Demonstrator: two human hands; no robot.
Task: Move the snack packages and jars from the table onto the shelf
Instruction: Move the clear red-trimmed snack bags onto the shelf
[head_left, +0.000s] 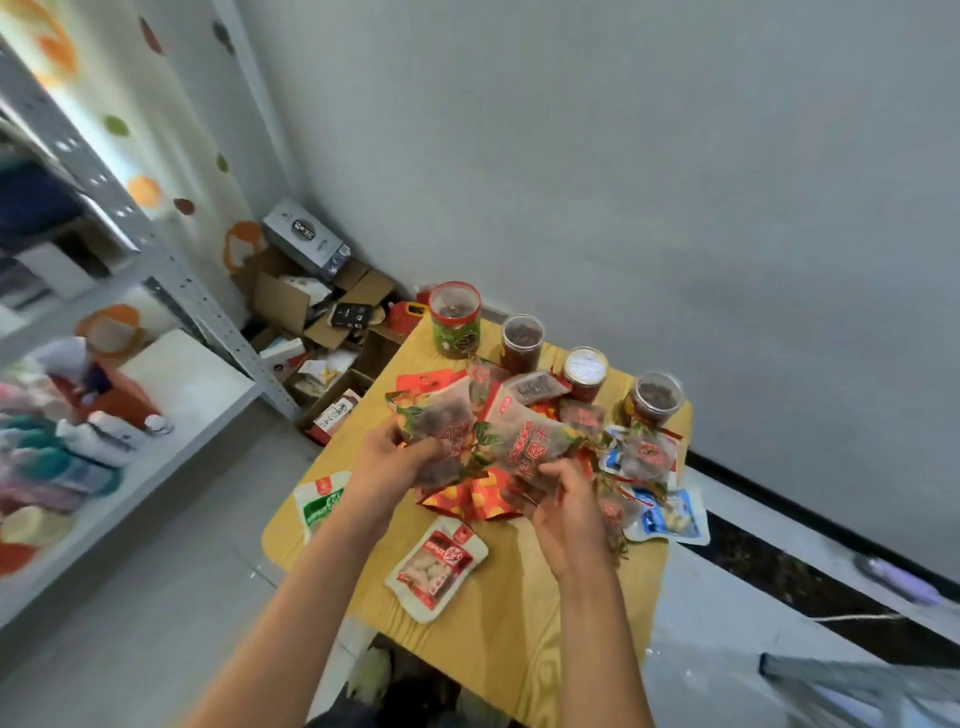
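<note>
gripping one translucent packet (434, 423) in left hand (387, 462), another packet (524, 441) in right hand (563, 514); risking slippery film sliding loose while swinging toward shelf (171, 415).

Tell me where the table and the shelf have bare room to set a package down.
Table: bare wood along the near edge, right of the red-and-white pouch; also the left rim beyond the green pouch. Shelf: bare white board at its far end. Crowded: the table's middle and right under loose packets, and the back edge lined with jars.
</note>
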